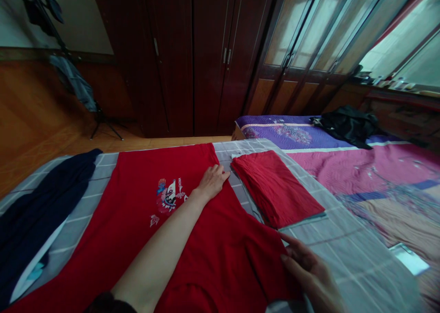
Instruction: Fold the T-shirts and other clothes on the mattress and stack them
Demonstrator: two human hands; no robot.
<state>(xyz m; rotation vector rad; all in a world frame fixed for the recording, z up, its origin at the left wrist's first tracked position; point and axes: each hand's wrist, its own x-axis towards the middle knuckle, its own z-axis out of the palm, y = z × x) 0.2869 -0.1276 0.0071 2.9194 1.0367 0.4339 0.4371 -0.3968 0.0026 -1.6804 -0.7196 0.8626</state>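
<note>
A red T-shirt point(137, 189) with a printed design on it lies spread over the grey checked bed sheet, its neckline towards me. My left hand point(212, 183) reaches across the shirt, its curled fingers gripping the cloth at the right side edge. At the sleeve's outer edge, my right hand point(309, 267) pinches the red fabric between thumb and fingers. Right of the shirt lies a stack of folded clothes with a red garment point(275, 184) on top, close to my left hand's fingertips.
Dark navy clothing point(44, 212) lies along the left. Beyond the sheet's right edge is a pink and purple bedspread point(330, 166) with a black bag or garment point(347, 123) and a phone point(409, 259). A dark wardrobe point(206, 61) and a tripod-like stand point(101, 116) are behind.
</note>
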